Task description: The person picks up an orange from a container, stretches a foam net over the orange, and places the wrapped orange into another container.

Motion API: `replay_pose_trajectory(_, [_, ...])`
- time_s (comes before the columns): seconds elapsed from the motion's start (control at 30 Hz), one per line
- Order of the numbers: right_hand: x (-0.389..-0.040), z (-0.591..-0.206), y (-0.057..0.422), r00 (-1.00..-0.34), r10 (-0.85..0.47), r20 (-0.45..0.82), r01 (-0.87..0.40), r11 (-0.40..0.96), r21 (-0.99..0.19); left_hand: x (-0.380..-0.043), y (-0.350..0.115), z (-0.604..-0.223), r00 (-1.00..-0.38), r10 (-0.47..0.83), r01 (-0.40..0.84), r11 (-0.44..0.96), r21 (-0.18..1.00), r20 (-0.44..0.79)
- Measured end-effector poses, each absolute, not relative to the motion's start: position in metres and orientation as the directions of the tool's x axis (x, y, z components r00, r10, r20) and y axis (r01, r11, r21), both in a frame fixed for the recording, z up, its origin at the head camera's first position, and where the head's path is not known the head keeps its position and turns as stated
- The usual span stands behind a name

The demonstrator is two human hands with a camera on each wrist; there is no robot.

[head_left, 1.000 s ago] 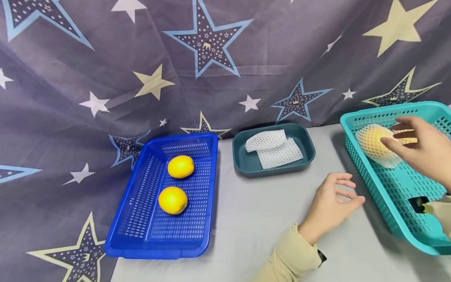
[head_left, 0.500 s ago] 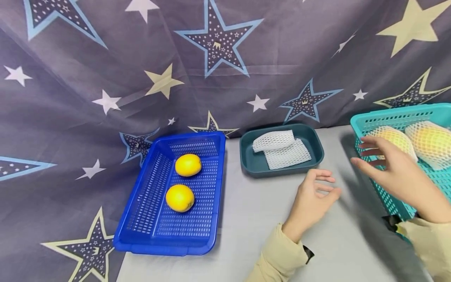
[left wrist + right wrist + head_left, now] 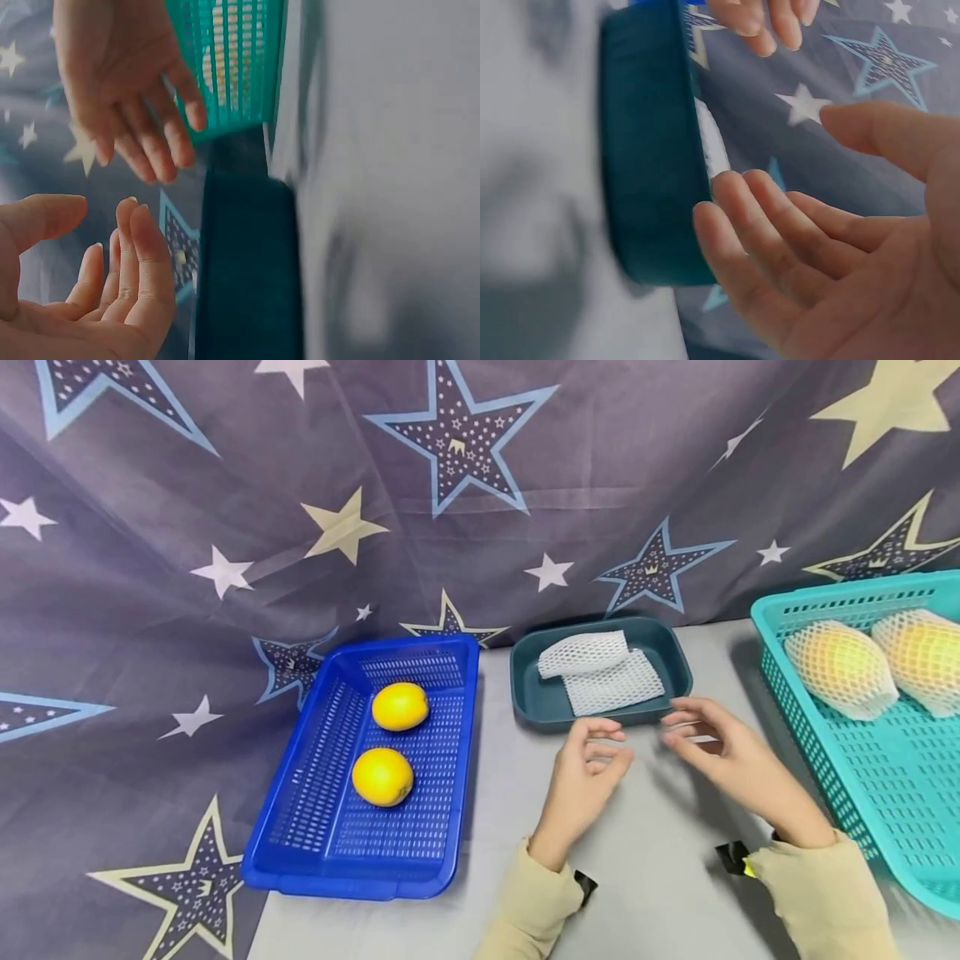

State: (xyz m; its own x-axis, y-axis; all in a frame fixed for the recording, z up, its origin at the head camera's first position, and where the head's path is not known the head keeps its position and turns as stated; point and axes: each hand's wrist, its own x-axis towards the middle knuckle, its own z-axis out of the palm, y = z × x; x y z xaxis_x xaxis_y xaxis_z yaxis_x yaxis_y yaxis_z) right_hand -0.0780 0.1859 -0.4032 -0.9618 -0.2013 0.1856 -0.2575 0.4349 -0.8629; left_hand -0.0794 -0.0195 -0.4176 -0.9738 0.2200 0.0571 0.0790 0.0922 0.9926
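Note:
Two white foam net sleeves [image 3: 615,683] lie one across the other in a dark teal tray [image 3: 543,720] at the back centre. My left hand [image 3: 583,777] hovers just in front of that tray, fingers loosely bent around nothing. To its right, my right hand [image 3: 731,760] is near the tray's front right corner, its fingers relaxed and holding nothing. The right wrist view shows the right fingertips [image 3: 724,187] close beside the tray wall. In the left wrist view both palms appear bare, with a gap between the hands.
A blue basket [image 3: 375,887] at the left holds two yellow lemon-like fruits [image 3: 383,777]. At the right stands a turquoise basket [image 3: 825,752] with two yellow fruits in foam nets [image 3: 840,668]. Behind everything hangs a star-patterned cloth [image 3: 480,552]; the tabletop [image 3: 645,877] is pale grey.
My right hand has come out from over the turquoise basket, moving left to the tray. My left hand has also shifted left, in front of the tray. The netted fruits stay in the turquoise basket.

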Motion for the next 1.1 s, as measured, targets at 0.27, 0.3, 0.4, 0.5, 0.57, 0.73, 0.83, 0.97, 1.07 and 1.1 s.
replay_pose_trajectory(0.27, [-0.079,-0.416,0.165,-0.954,-0.248,0.169,-0.262,0.417,-0.87,-0.081,-0.035,-0.421,-0.982,0.174,0.083,0.082,0.993,0.068])
replay_pose_trajectory(0.3, [-0.079,-0.417,0.163,-0.951,-0.258,0.172,-0.269,0.413,-0.87,-0.08,-0.037,-0.421,-0.984,0.16,0.086,0.084,0.993,0.072])
replay_pose_trajectory(0.4, [-0.078,-0.422,0.155,-0.944,-0.283,0.172,-0.279,0.4,-0.873,-0.079,-0.04,-0.422,-0.987,0.132,0.1,0.093,0.991,0.088])
replay_pose_trajectory(0.5, [-0.078,-0.425,0.148,-0.944,-0.291,0.155,-0.268,0.403,-0.875,-0.077,-0.044,-0.421,-0.989,0.111,0.112,0.121,0.986,0.099])
replay_pose_trajectory(0.57, [-0.078,-0.427,0.142,-0.944,-0.303,0.134,-0.254,0.402,-0.88,-0.075,-0.048,-0.417,-0.987,0.101,0.138,0.16,0.977,0.123])
replay_pose_trajectory(0.73, [-0.084,-0.43,0.12,-0.928,-0.357,0.104,-0.237,0.353,-0.905,-0.072,-0.068,-0.39,-0.973,0.074,0.232,0.244,0.942,0.22])
replay_pose_trajectory(0.83, [-0.09,-0.43,0.102,-0.916,-0.389,0.1,-0.227,0.297,-0.928,-0.073,-0.086,-0.372,-0.967,0.041,0.255,0.244,0.936,0.253])
replay_pose_trajectory(0.97, [-0.094,-0.425,0.075,-0.9,-0.425,0.094,-0.218,0.253,-0.943,-0.069,-0.114,-0.359,-0.967,-0.047,0.231,0.259,0.938,0.251])
replay_pose_trajectory(1.07, [-0.094,-0.419,0.055,-0.891,-0.444,0.092,-0.215,0.235,-0.948,-0.062,-0.135,-0.353,-0.963,-0.12,0.198,0.288,0.937,0.241])
replay_pose_trajectory(1.1, [-0.094,-0.417,0.048,-0.889,-0.448,0.092,-0.214,0.231,-0.949,-0.059,-0.143,-0.352,-0.962,-0.138,0.186,0.293,0.938,0.234])
